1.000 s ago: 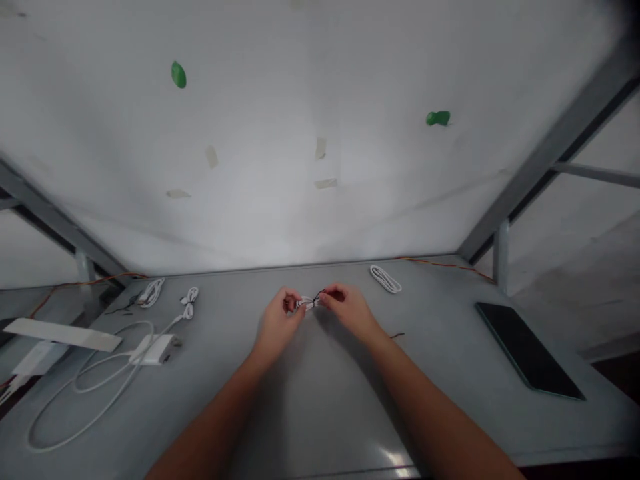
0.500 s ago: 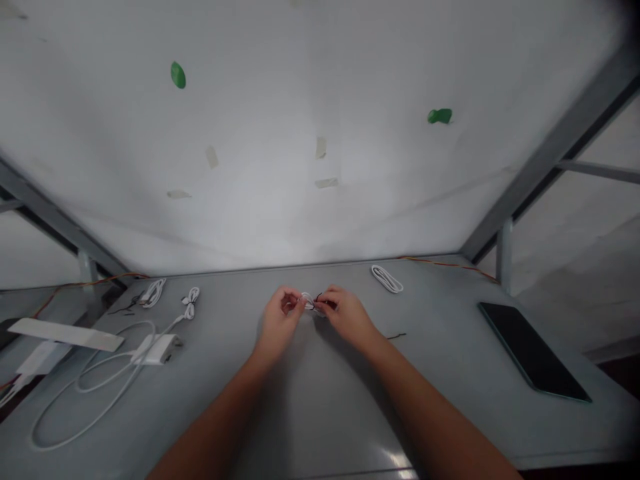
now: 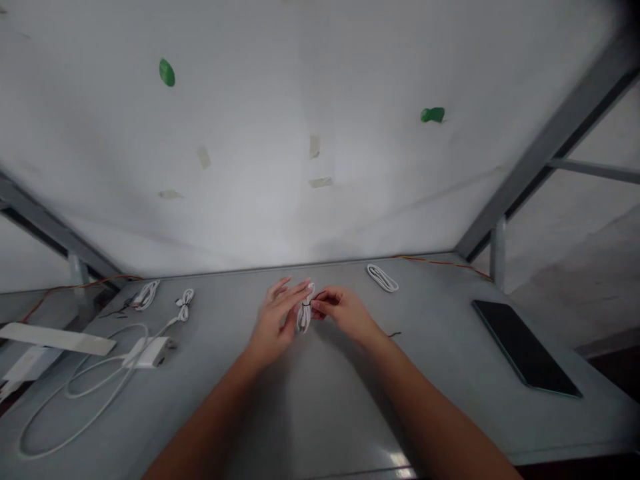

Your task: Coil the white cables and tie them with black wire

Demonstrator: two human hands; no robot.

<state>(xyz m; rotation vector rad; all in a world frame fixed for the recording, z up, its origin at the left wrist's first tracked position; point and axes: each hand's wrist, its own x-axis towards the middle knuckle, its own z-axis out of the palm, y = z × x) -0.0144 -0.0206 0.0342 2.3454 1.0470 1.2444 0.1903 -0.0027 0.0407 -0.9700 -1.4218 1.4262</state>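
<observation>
A small coiled white cable bundle [image 3: 305,312], bound at its middle with a dark tie, hangs upright over the grey table [image 3: 320,393]. My right hand [image 3: 343,312] pinches the bundle at the tie. My left hand [image 3: 276,319] is beside the bundle with its fingers stretched out, the fingertips close to or touching the bundle's top.
Another coiled white cable [image 3: 383,277] lies at the back right. A dark tablet [image 3: 525,348] rests on the right. On the left are two small white cable bundles [image 3: 184,303], a white adapter [image 3: 149,351] with a long looped cord and a flat white strip [image 3: 55,339]. A white wall stands behind.
My left hand let go of the bundle and spread its fingers. The bundle turned from lying across between both hands to hanging upright from my right hand.
</observation>
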